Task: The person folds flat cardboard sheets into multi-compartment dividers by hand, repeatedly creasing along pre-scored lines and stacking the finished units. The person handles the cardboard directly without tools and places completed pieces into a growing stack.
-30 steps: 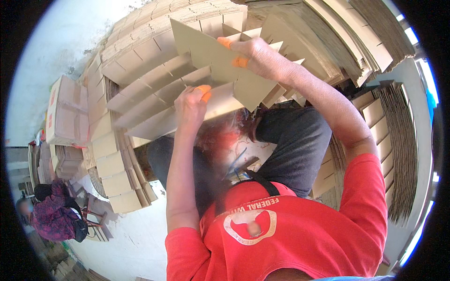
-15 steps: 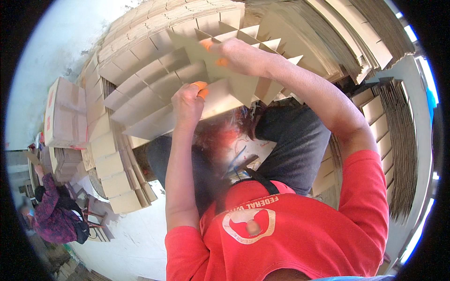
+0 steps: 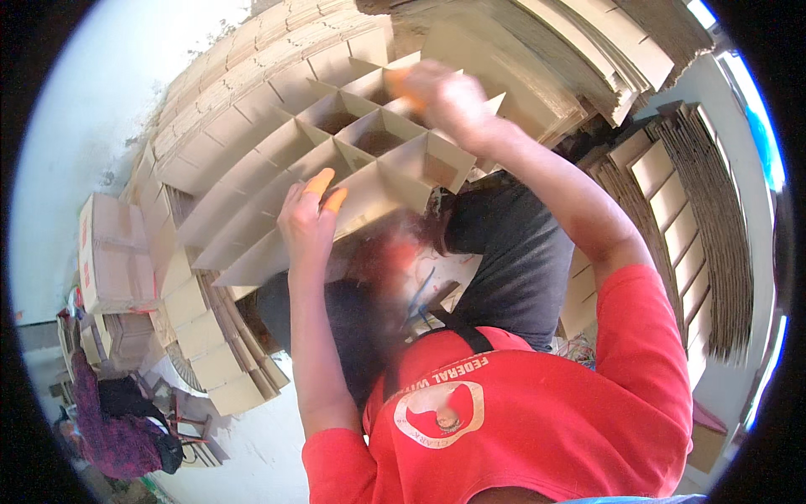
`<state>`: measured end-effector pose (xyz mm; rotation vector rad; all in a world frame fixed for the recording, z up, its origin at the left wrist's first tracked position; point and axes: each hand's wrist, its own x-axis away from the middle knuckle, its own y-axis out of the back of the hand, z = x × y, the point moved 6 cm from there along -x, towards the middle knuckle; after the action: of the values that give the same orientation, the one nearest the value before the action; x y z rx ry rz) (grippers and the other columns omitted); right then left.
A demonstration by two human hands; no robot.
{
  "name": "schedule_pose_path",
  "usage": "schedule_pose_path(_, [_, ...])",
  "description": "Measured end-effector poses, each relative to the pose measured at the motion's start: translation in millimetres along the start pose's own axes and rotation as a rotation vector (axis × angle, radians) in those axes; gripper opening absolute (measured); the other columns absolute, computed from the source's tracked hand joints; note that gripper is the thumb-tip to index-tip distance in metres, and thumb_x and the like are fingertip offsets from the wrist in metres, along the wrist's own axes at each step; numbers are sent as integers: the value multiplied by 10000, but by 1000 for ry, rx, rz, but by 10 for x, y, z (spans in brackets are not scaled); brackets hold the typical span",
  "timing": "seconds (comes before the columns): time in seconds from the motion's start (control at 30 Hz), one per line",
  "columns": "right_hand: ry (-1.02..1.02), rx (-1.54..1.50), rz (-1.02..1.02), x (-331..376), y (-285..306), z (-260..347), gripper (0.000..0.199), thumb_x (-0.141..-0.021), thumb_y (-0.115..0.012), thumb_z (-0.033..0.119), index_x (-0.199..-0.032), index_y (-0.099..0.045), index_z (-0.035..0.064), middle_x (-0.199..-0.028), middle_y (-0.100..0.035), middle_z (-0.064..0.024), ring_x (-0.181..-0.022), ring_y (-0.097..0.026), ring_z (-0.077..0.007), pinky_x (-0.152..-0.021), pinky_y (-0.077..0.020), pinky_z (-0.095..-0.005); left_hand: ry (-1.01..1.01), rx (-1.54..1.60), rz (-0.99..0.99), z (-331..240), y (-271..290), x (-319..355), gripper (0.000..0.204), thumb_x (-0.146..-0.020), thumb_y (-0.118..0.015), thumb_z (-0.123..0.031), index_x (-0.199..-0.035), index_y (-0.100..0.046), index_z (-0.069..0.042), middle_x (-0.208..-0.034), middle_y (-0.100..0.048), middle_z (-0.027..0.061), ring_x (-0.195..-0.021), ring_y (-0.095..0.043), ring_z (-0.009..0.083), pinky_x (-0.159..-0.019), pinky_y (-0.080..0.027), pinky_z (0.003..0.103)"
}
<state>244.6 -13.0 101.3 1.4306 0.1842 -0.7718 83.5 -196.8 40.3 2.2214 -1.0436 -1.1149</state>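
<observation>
Indoors, a person in a red shirt point(image 3: 537, 412) and dark trousers point(image 3: 508, 260) sits at a cardboard grid point(image 3: 416, 160), which lies just beyond the knees, its crossed pieces forming open cells toward the right while long slotted strips run out side by side to the left. The left hand point(image 3: 309, 218), with orange covers point(image 3: 319, 181) on two digits, pinches the upper edge of the front strip point(image 3: 369, 191) on the grid's near side. The right hand point(image 3: 441, 97), also orange-tipped, is blurred over the grid's far right cells; whether its fingers grip a piece or merely touch one, the view cannot tell. Stacked strips point(image 3: 277, 46) rise behind the grid, and flat sheets point(image 3: 495, 67) lean beyond its right end. Well to the right of the grid stands a tall pile point(image 3: 722, 252) of cardboard pieces seen edge-on. To the grid's left sits a taped carton point(image 3: 122, 252), with a lower stack point(image 3: 227, 370) of slotted pieces nearer the person. Farther off on that side, well apart from the grid, a co-worker point(image 3: 117, 428) in a dark patterned top appears beside a stool point(image 3: 189, 428) above the pale floor point(image 3: 260, 454).
</observation>
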Motion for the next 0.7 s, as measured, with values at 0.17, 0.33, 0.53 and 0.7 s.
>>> schedule_pose_path(0.17, [-465,492,-58,842,496,-1372,369,-860,-605,130,-1220,-527,115,-1139,-590,-150,-1113,-552,-330,-853,-505,-448,-129,-88,-109,-68,200,111,416,-695,-808,-78,-1093,-691,-44,-942,-673,120,-869,-626,283,-761,-513,374])
schedule_pose_path(0.33, [-446,563,196,1158,311,-1833,463,-801,-735,334,-1130,-560,60,-1127,-621,-174,-1042,-587,-351,-810,-493,-460,-142,-175,-124,33,222,165,398,-693,-818,-94,-1073,-705,-50,-920,-671,128,-844,-629,286,-745,-513,380])
schedule_pose_path(0.53, [-747,336,78,1114,534,-1946,361,-845,-695,376,-1000,-595,66,-945,-658,-197,-938,-613,-407,-769,-485,-491,-35,-170,-101,172,307,210,388,-700,-799,-82,-1075,-700,-62,-977,-687,96,-890,-622,275,-798,-498,384])
schedule_pose_path(0.7, [-654,342,80,1093,502,-1845,338,-890,-622,429,-933,-653,95,-946,-673,-153,-918,-622,-405,-763,-498,-474,-15,-194,-95,167,302,226,380,-706,-803,-112,-1070,-704,-70,-964,-689,91,-903,-622,273,-795,-493,382])
